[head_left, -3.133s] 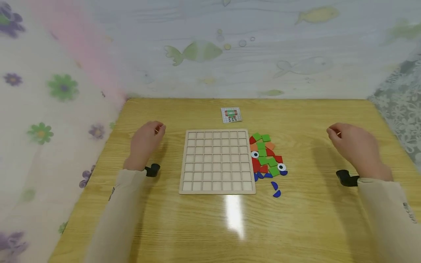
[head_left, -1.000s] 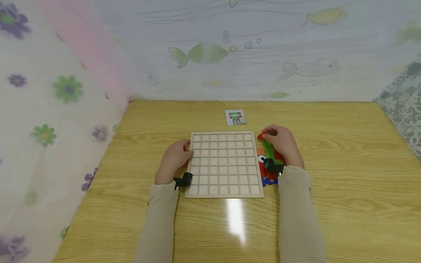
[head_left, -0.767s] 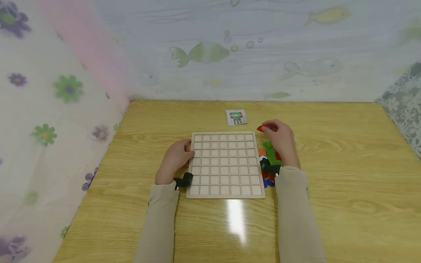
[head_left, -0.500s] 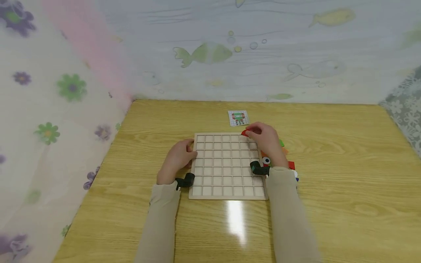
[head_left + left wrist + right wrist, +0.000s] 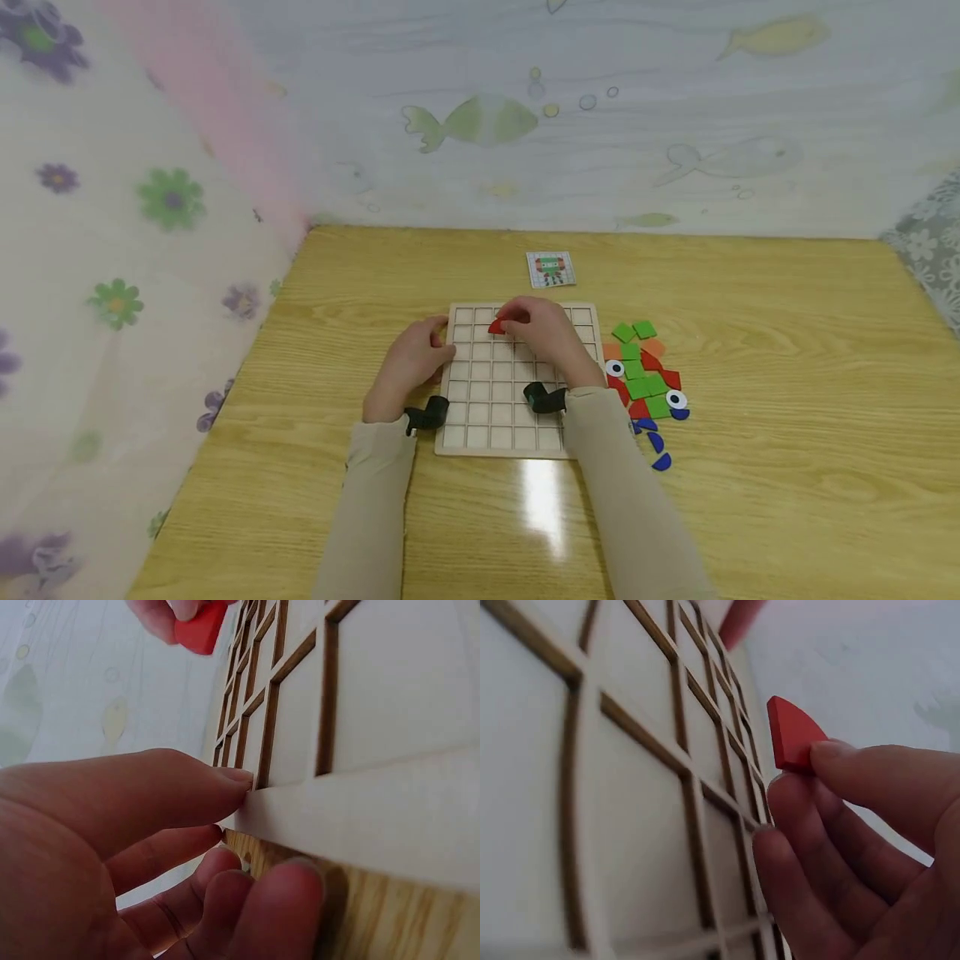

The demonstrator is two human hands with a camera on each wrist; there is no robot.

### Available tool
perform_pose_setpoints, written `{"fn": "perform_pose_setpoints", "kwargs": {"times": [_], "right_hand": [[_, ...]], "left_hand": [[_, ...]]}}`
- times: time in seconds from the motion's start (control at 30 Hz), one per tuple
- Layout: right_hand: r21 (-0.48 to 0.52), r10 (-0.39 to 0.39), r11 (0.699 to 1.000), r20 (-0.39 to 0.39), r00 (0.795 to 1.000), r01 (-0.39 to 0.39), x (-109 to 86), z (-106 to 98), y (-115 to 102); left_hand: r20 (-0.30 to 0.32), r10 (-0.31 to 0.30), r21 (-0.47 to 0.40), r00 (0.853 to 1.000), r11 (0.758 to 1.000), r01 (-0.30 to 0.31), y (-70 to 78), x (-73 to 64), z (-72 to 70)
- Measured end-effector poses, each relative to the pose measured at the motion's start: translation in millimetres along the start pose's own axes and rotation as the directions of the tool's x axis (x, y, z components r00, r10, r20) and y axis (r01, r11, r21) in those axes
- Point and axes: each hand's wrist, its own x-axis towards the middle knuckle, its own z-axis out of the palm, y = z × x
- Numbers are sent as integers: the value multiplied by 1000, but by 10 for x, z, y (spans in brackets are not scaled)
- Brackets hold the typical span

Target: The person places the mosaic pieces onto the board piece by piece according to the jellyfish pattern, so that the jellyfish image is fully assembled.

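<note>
A square wooden grid board (image 5: 495,453) lies on the table. At its left edge is my left hand (image 5: 411,360). In the left wrist view the thumb (image 5: 202,784) presses on the board's rim (image 5: 375,817), and the other fingers curl beside and below that edge. My right hand (image 5: 546,332) is over the upper left part of the grid, pinching a red quarter-circle tile (image 5: 496,327) between thumb and fingers. Seen from the right wrist, the tile (image 5: 793,739) has one straight side toward the grid and its curved side away.
Right of the board lie loose tiles: several green squares (image 5: 636,387), red pieces (image 5: 672,380), an orange piece (image 5: 654,347), blue half-circles (image 5: 662,462) and two white eye discs (image 5: 677,399). A pattern card (image 5: 551,269) lies behind the board. A papered wall (image 5: 480,183) closes the table's back.
Both hands have come in from the sides. My left hand has taken the board's left edge; my right hand has picked the red tile from the pile and carried it left over the grid.
</note>
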Motion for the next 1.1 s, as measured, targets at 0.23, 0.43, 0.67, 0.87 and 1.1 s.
{"fn": "perform_pose_setpoints", "kwargs": {"times": [0.23, 0.43, 0.67, 0.87, 1.1], "right_hand": [[-100, 4, 995, -29, 1000, -7, 25, 158, -124], [-134, -13, 991, -40, 999, 7, 31, 213, -139], [-232, -14, 973, -1, 1000, 13, 57, 216, -176], [-221, -48, 974, 8, 999, 49, 38, 193, -170], [-128, -47, 991, -13, 999, 45, -43, 65, -62]], "left_hand": [[-11, 2, 6, 1000, 1000, -2, 20, -22, -17], [-17, 11, 5, 1000, 1000, -11, 26, -48, -12], [-16, 12, 12, 1000, 1000, -12, 23, -23, 1], [-20, -8, 22, 1000, 1000, 8, 17, -3, -1], [-23, -9, 13, 1000, 1000, 9, 7, -14, 1]]}}
